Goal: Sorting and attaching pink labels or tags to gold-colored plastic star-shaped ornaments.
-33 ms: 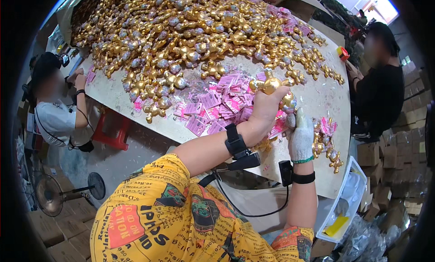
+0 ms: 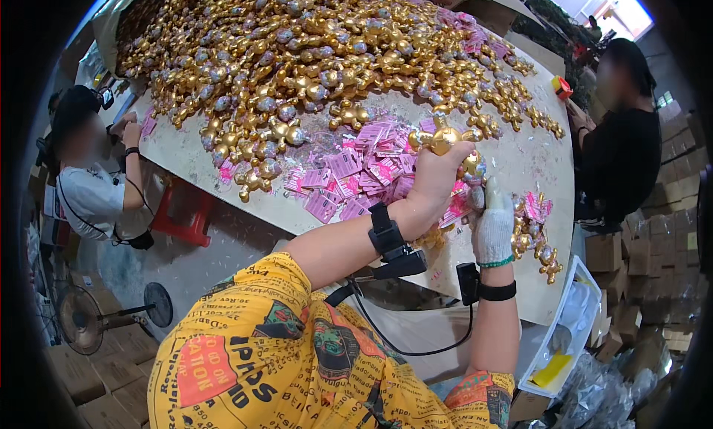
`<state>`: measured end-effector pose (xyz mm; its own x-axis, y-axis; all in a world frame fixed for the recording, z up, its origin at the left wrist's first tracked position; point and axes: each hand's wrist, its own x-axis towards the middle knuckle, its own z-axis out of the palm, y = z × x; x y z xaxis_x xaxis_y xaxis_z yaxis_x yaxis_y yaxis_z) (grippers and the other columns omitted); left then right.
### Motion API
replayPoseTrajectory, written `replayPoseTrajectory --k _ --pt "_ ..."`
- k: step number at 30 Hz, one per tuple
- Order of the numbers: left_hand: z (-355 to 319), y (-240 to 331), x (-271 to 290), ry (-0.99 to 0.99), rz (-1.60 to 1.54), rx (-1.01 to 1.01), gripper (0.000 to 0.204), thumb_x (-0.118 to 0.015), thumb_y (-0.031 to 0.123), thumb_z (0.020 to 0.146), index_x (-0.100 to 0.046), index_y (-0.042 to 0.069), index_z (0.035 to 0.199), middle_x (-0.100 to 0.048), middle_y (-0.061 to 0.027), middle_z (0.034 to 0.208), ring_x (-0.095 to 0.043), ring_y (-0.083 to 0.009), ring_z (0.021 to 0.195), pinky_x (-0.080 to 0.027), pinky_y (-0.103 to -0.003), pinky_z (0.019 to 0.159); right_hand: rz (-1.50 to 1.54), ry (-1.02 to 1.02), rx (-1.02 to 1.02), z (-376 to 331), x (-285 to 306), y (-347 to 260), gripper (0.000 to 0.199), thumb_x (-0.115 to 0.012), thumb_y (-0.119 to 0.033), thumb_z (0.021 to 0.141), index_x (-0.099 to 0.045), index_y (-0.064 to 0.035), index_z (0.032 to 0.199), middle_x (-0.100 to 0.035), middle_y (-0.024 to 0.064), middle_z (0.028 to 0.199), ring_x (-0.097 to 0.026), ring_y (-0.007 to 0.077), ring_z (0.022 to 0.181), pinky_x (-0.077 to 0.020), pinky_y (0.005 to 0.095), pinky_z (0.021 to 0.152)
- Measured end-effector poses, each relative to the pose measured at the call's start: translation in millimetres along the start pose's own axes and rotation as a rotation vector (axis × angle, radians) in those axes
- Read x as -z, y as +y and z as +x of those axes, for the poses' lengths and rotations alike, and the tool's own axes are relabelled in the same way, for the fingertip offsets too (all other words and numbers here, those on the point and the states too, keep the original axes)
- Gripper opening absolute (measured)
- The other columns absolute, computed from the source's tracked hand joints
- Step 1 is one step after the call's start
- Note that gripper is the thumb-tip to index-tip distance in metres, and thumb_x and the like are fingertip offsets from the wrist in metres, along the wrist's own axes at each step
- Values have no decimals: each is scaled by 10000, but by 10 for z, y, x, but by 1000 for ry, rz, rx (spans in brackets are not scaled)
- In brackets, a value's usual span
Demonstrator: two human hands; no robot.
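while the left hand wraps its bare fingers and thumb closely around a gold figure, that figure sits just to the right of the pile of pink cards, above the table. the right hand, in a whitish glove with a green edge, is farther right of the pile, close beside the left hand; how far its fingers are bent, and whether they grip anything, i cannot tell. beyond the pile spreads a big heap of gold figures. well to the right of the pile, below the table's edge, stands a white bin; to the left of it, a red stool.
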<state>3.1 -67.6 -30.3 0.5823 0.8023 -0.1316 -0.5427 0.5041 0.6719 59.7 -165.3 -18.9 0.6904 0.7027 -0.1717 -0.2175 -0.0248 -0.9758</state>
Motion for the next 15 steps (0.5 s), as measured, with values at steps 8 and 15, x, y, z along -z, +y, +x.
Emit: replayPoseTrajectory --k 8,15 --pt "-68 55 -63 -78 98 -153 80 -606 107 787 -574 45 827 -563 26 759 -517 -59 680 -417 -231 617 177 -41 -32 -28 -38 -21 261 -426 -331 914 -548 -108 855 -456 -50 622 -401 51 523 -263 205 414" --pt "-75 52 -78 -89 79 -171 94 -606 128 785 -586 38 804 -579 16 754 -531 -64 671 -427 -235 613 367 -29 -96 -37 -69 -27 283 -409 -333 925 -557 -93 952 -504 -28 699 -445 73 580 -334 222 480"
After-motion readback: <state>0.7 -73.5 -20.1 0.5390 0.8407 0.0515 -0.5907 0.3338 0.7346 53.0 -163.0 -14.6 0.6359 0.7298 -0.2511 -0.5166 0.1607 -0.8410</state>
